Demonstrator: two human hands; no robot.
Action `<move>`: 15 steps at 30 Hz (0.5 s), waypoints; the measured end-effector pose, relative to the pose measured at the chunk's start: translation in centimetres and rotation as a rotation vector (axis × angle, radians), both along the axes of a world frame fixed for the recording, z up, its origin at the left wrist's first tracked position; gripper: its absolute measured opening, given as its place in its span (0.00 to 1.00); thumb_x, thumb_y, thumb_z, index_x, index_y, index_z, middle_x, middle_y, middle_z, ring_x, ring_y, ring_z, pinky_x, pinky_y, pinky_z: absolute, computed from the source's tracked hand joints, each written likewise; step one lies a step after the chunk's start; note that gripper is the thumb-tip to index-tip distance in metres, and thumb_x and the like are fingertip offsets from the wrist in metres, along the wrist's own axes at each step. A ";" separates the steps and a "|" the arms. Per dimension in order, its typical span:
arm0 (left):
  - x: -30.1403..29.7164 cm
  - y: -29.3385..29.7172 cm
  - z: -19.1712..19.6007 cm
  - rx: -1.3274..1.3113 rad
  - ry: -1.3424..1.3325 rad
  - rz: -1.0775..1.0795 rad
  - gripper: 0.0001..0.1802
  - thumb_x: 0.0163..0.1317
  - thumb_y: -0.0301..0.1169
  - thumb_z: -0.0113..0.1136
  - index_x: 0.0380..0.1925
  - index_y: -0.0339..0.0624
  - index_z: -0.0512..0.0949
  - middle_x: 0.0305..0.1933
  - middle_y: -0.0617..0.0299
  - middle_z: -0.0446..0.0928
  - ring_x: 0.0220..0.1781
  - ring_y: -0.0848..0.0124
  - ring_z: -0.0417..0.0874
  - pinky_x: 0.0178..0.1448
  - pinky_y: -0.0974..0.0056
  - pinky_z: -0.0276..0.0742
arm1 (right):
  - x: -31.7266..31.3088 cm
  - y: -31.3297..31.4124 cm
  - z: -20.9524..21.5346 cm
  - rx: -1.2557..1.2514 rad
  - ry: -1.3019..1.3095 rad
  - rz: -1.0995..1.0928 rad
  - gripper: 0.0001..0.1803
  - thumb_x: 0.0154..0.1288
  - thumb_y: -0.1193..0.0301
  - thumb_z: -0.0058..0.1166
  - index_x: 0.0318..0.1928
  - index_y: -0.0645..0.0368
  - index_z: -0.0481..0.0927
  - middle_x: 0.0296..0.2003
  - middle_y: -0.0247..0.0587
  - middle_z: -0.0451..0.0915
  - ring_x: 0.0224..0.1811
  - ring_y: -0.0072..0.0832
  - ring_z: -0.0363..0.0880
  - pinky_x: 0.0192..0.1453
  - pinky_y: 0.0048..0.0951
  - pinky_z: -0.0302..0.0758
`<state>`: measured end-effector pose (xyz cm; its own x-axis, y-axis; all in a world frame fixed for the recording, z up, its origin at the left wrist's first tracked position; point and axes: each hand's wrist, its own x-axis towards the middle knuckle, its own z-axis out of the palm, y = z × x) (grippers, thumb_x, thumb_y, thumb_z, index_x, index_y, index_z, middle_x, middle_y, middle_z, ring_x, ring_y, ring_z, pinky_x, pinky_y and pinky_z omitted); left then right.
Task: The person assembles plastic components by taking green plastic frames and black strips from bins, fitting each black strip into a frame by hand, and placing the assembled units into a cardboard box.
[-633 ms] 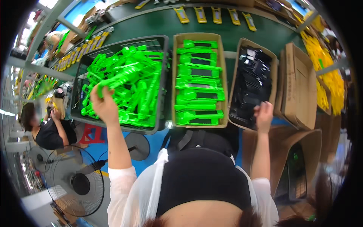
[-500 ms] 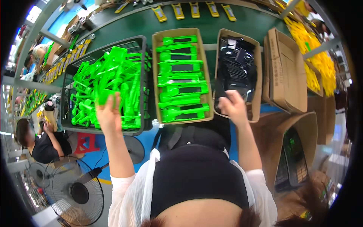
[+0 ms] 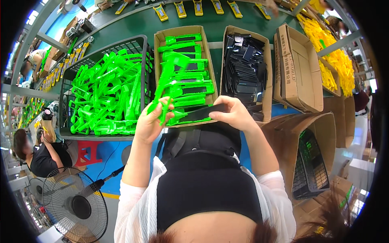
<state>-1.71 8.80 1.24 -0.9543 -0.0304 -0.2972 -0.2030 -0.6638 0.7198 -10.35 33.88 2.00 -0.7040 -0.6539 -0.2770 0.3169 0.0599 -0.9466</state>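
My left hand (image 3: 153, 121) grips a long bright green plastic piece (image 3: 167, 83) that rises over the middle cardboard box (image 3: 157, 44). My right hand (image 3: 234, 112) holds a flat black plastic strip (image 3: 206, 111) by its right end; the strip points left toward the green piece, just in front of the box's near edge. That box holds neat rows of green pieces fitted with black strips (image 3: 188, 77). To its left a black wire crate (image 3: 65, 83) is heaped with loose green pieces (image 3: 107, 97). To its right a cardboard box of black strips (image 3: 245, 67) stands open.
A closed-looking cardboard carton (image 3: 298, 69) and bins of yellow parts (image 3: 330, 52) lie on the right. A wire basket (image 3: 310, 164) sits in a carton at lower right. A floor fan (image 3: 75, 204) and a seated person (image 3: 34, 152) are at lower left.
My left hand lifted a green piece out of the crate and moved right. My right hand came back from the black-strip box with a strip, and the two hands drew together.
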 end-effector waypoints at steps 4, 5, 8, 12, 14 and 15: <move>-0.8 2.3 0.8 -0.196 0.087 -0.266 0.12 0.63 0.30 0.51 0.44 0.36 0.74 0.53 0.60 0.68 0.48 0.73 0.70 0.51 0.66 0.67 | -0.4 -1.9 -0.5 -0.147 -0.021 0.007 0.10 0.51 0.81 0.60 0.34 0.61 0.75 0.34 0.34 0.77 0.34 0.17 0.74 0.41 0.20 0.71; -0.9 2.8 0.8 -0.175 0.091 -0.290 0.12 0.62 0.31 0.52 0.42 0.36 0.75 0.54 0.62 0.67 0.49 0.74 0.70 0.52 0.67 0.66 | -0.2 -2.7 0.1 -0.202 -0.031 -0.026 0.09 0.52 0.81 0.59 0.34 0.61 0.75 0.34 0.34 0.78 0.35 0.19 0.75 0.42 0.21 0.71; -1.3 3.7 0.5 -0.167 0.099 -0.292 0.12 0.62 0.34 0.53 0.39 0.38 0.78 0.55 0.66 0.65 0.51 0.75 0.69 0.53 0.68 0.65 | -0.1 -3.4 -0.9 0.021 0.020 -0.095 0.10 0.56 0.78 0.56 0.40 0.64 0.76 0.34 0.34 0.79 0.36 0.19 0.75 0.42 0.21 0.71; -1.6 4.3 0.6 -0.548 0.239 -0.260 0.10 0.61 0.33 0.55 0.38 0.40 0.79 0.49 0.64 0.70 0.51 0.72 0.69 0.53 0.67 0.67 | 0.7 -4.3 1.0 0.110 0.332 -0.032 0.15 0.59 0.72 0.57 0.42 0.69 0.71 0.35 0.43 0.78 0.38 0.20 0.75 0.40 0.20 0.72; -1.5 4.3 0.1 -0.625 0.214 -0.176 0.10 0.61 0.32 0.54 0.38 0.40 0.79 0.45 0.62 0.74 0.51 0.71 0.70 0.57 0.66 0.63 | 0.9 -3.4 -0.9 0.206 0.311 -0.135 0.13 0.60 0.72 0.55 0.41 0.68 0.70 0.35 0.44 0.78 0.38 0.20 0.75 0.36 0.21 0.73; -1.5 4.3 -0.3 -0.681 0.211 -0.104 0.10 0.61 0.32 0.54 0.38 0.40 0.79 0.45 0.61 0.75 0.51 0.71 0.70 0.58 0.65 0.62 | 1.2 -3.7 1.2 0.168 0.270 -0.161 0.11 0.61 0.71 0.53 0.40 0.66 0.69 0.28 0.40 0.78 0.30 0.18 0.76 0.27 0.20 0.72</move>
